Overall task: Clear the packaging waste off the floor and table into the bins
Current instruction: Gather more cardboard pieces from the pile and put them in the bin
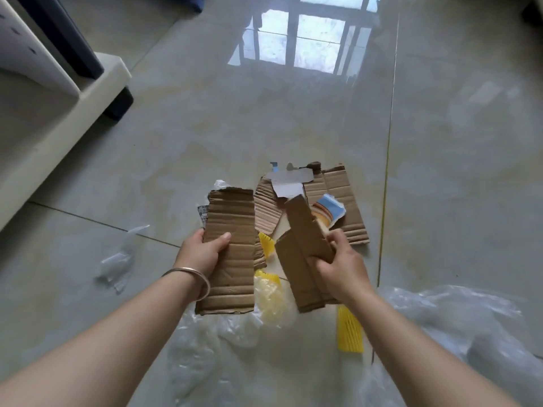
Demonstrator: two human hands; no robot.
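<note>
Holding cardboard pcs: left hand (202, 254), right hand (340, 259).

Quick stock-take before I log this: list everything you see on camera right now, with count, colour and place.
Held cardboard pieces: 2, brown; one flat strip in the left hand, one folded piece in the right.
Cardboard on floor: several, brown, beyond the hands.
White card: 1, on the floor cardboard.
Printed wrapper: 1, blue and orange, on the floor cardboard.
Yellow plastic pieces: at least 3, floor under the hands.
Clear plastic film: several sheets, floor, near right, bottom centre and left.
Furniture: white, upper left.
Floor: glossy pale tiles.
Bangle: 1, metal, left wrist.
Left hand, right hand: each gripping cardboard.
</note>
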